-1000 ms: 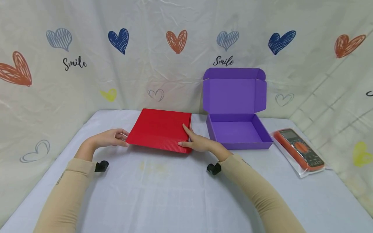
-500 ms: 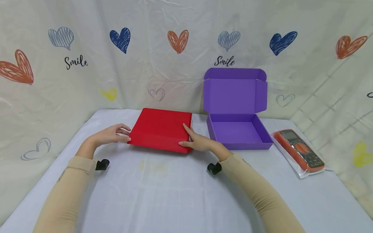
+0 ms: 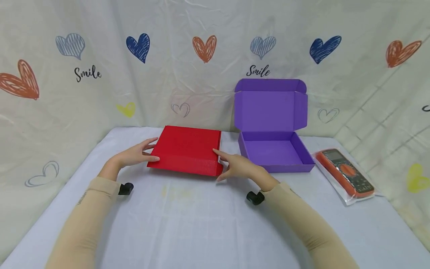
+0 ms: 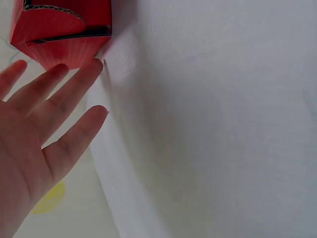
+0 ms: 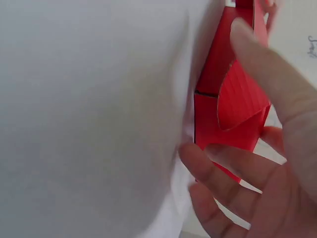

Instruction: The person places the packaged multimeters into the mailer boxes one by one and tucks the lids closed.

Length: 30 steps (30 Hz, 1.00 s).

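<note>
A flat red cardboard box [image 3: 189, 142] lies on the white cloth with its lid lowered. Its front flap [image 3: 184, 164] hangs over the front, and in the right wrist view a rounded side tab [image 5: 242, 99] shows at the corner. My left hand [image 3: 137, 153] is at the box's left side, fingers extended and thumb at the front left corner. At the opposite front corner is my right hand [image 3: 240, 166], its fingers spread and loosely bent, with the forefinger by the lid's right edge and the thumb low in front. Neither hand grips the box.
An open purple cardboard box [image 3: 268, 149] stands to the right of the red one, lid upright against the curtain. Farther right lies an orange and black multimeter [image 3: 347, 172] in a clear bag. A curtain printed with hearts [image 3: 205, 48] hangs behind the table.
The left hand has moved right and forward onto the box's left side. My right hand has slid off the lid toward the right front corner. The box has hardly shifted.
</note>
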Motion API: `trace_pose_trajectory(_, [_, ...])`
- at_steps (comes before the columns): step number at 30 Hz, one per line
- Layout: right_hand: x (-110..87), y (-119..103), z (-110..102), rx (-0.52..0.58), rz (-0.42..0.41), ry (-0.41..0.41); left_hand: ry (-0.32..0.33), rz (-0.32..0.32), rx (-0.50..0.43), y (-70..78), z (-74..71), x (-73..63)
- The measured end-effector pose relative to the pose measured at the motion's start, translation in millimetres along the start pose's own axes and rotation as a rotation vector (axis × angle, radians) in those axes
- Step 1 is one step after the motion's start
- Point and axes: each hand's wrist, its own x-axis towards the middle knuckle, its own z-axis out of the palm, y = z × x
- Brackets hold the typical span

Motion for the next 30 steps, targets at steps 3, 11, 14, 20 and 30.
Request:
trace_pose_trajectory(3, [-6.5, -1.0, 2.1, -0.065, 0.016, 0.057, 0.0, -0.006, 0.022, 2.0, 3.2, 4.2])
trace_pose_trajectory(11, [-12.4, -9.5, 15.8, -0.231, 0.087, 0.14, 0.002, 0.008, 0.113, 3.6, 8.6, 11.8])
trace_pose_trajectory(14, [-11.8, -12.5, 17.4, -0.261, 0.086, 0.162, 0.003, 0.001, 0.128, 6.3, 8.5, 10.8])
trace_pose_trajectory(20, [-11.9, -14.7, 17.7, -0.282, 0.119, 0.173, -0.005, -0.008, 0.135, 10.3, 10.3, 8.5])
trace_pose_trajectory(30, [-17.8, -12.1, 11.2, -0.242, 0.151, 0.18, -0.018, 0.003, 0.106, 12.3, 12.0, 6.1])
